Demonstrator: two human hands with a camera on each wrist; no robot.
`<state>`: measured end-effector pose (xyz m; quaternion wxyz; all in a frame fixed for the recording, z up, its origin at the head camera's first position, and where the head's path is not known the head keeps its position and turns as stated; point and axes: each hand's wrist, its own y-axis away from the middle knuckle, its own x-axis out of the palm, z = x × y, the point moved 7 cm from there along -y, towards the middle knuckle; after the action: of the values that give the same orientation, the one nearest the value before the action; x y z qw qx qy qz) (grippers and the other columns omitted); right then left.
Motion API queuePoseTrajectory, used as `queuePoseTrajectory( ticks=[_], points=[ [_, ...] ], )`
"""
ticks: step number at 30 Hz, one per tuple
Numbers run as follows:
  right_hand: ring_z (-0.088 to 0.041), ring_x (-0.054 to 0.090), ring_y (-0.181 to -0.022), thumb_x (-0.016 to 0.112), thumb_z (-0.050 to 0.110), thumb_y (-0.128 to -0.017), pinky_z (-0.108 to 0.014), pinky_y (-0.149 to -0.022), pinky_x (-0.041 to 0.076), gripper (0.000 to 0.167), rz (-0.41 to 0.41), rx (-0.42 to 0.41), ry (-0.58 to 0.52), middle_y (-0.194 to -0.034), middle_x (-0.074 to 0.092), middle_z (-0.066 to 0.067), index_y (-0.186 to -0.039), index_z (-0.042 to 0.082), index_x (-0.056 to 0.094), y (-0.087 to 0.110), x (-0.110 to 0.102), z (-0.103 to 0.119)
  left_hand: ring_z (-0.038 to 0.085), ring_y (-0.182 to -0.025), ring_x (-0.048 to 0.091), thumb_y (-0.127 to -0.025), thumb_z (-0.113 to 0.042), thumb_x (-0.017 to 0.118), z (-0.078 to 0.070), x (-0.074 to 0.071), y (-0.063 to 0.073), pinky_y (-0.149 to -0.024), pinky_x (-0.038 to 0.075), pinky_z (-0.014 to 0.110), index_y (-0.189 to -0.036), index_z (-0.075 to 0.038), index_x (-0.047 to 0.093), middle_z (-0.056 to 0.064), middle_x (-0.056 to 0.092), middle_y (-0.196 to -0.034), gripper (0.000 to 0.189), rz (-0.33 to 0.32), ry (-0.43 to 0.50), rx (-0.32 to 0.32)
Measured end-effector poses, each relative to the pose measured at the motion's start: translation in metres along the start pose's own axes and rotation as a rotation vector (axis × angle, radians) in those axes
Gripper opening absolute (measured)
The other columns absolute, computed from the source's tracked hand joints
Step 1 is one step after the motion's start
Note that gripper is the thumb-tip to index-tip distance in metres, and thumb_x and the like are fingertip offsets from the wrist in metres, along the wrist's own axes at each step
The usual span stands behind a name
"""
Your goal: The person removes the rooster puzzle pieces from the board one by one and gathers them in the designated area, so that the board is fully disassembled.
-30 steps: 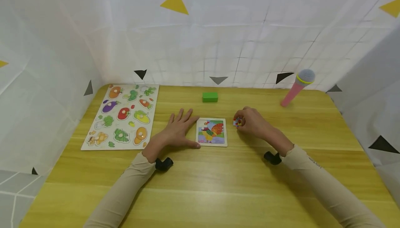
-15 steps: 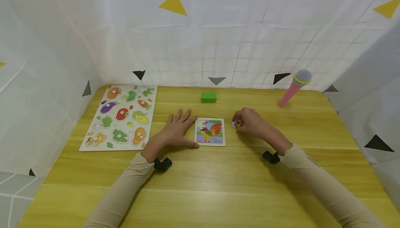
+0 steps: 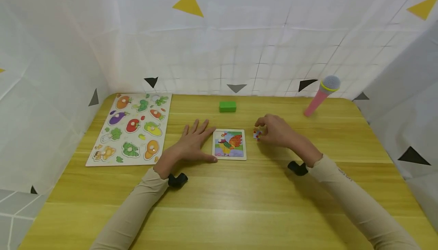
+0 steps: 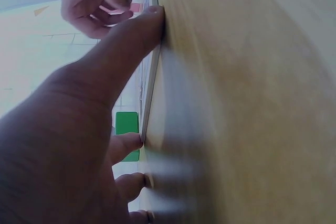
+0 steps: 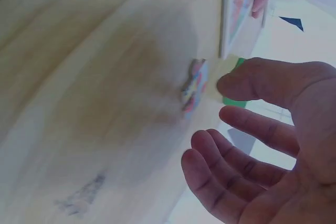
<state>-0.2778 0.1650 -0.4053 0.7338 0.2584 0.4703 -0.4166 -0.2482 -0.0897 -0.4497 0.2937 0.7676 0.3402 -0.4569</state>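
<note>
Your left hand (image 3: 189, 146) spreads its fingers wide, thumb and index finger touching the bird puzzle (image 3: 229, 145) without clasping it. Your right hand (image 3: 276, 131) is just beside a small patterned piece (image 3: 256, 133), its grip loosely parted and holding nothing; the piece lies on the surface (image 3: 219, 204), just right of the puzzle.

A multicoloured piece (image 3: 256, 134) lies beside the bird puzzle (image 3: 229, 145).

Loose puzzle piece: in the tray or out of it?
Out: the puzzle piece lies on the table to the right of the puzzle tray, with a visible gap between them.
</note>
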Motion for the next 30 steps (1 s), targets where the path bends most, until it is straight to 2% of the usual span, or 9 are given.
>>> queuePoseTrajectory(
  ticks=[8,16,23,30],
  points=[
    [-0.031,0.067,-0.091,0.072,0.008,-0.085,-0.045,-0.079,0.055,0.026,-0.017,-0.036,-0.006,-0.106,0.068,-0.015,-0.11,-0.001,0.072,-0.008,-0.004,0.024,0.04,-0.15,-0.008,-0.078,-0.071,0.071,-0.003,0.001,-0.003,-0.115,-0.003,0.063,-0.162,-0.019,0.021,0.012,0.001,-0.167,0.11,0.004,0.007,0.005],
    [-0.028,0.065,-0.093,0.073,0.01,-0.087,-0.042,-0.079,0.054,0.027,0.031,-0.074,-0.026,-0.104,0.068,-0.013,-0.112,0.001,0.073,-0.025,0.017,0.05,0.039,-0.15,-0.009,-0.078,-0.071,0.071,0.001,0.001,-0.001,-0.115,-0.004,0.063,-0.162,-0.02,0.021,0.011,0.001,-0.167,0.11,0.005,0.0,-0.019],
    [-0.02,0.058,-0.082,0.074,0.011,-0.086,-0.036,-0.074,0.05,0.025,0.07,-0.11,-0.023,-0.099,0.066,-0.008,-0.111,0.005,0.074,-0.038,0.032,0.067,0.04,-0.15,-0.008,-0.078,-0.072,0.069,0.0,0.001,0.0,-0.115,-0.003,0.063,-0.161,-0.02,0.021,0.011,0.002,-0.167,0.11,-0.001,0.011,-0.006],
    [-0.018,0.053,-0.078,0.075,0.013,-0.087,-0.034,-0.07,0.047,0.022,0.05,-0.151,-0.002,-0.095,0.065,-0.006,-0.108,0.009,0.075,-0.046,0.043,0.075,0.039,-0.15,-0.009,-0.079,-0.071,0.069,0.001,0.001,0.0,-0.115,-0.004,0.063,-0.162,-0.02,0.021,0.011,0.001,-0.167,0.108,0.002,0.016,-0.002]
  ],
)
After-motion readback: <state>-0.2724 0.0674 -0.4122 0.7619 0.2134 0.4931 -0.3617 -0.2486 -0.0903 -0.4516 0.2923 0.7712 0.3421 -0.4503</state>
